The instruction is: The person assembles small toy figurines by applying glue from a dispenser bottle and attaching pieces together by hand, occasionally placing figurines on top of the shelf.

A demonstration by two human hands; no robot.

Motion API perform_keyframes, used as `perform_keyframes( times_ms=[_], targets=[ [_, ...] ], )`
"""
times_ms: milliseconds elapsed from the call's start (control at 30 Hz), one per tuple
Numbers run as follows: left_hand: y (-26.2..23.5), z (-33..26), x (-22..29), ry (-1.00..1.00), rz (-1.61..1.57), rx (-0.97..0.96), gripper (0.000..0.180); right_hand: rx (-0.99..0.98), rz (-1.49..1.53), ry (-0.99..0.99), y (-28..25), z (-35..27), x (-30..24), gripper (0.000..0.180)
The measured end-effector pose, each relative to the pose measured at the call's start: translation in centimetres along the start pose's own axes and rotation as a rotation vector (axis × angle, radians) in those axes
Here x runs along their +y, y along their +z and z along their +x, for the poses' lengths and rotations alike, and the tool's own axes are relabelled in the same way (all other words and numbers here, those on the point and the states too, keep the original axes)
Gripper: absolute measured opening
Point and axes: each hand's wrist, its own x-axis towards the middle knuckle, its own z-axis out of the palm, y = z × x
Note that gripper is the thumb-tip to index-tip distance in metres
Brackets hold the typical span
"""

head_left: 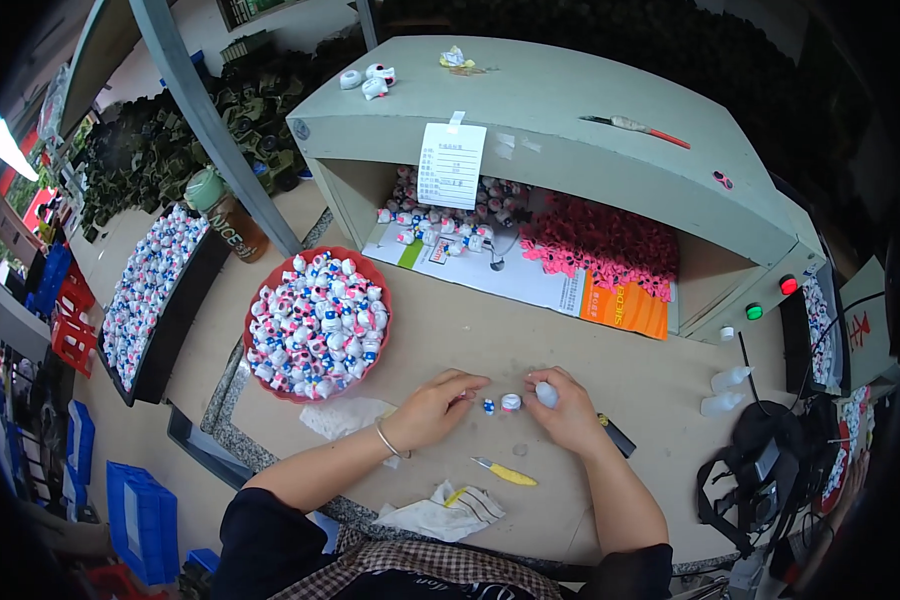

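Note:
My left hand (pixel 436 407) rests over the tabletop, its fingers partly curled with the index finger stretched to the right, and I see nothing in it. My right hand (pixel 573 415) grips a small white squeeze bottle (pixel 547 394) between thumb and fingers. In the gap between both hands sit a tiny blue-and-white figure body (pixel 489 406) and a white figure head (pixel 511 402) with a pink patch, apart from each other. Closer to me lies a yellow-handled craft knife (pixel 510 472).
A red bowl (pixel 251 373) heaped with small figures stands left, beside a long black tray (pixel 165 362) of more. Ahead, an open-fronted cabinet (pixel 390 110) covers pink pieces (pixel 610 245). Crumpled cloth (pixel 440 515) lies near me; two plastic bottles (pixel 725 390) lie right.

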Motion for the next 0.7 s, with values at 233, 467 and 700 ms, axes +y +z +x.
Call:
perform_keyframes(
  times_ms=[233,467,700],
  targets=[
    [-0.1,-0.9,0.8,-0.011,0.076,0.041,0.03,-0.058,0.034,0.027,-0.3,-0.4,0.0,0.024],
    [1.1,-0.2,1.4,0.098,0.199,-0.006,0.03,-0.103,-0.051,-0.001,0.4,-0.2,-0.9,0.022],
    [1.1,1.0,1.8,0.021,0.105,-0.029,0.03,0.013,0.057,0.153,0.5,-0.1,-0.8,0.025]
  ],
)
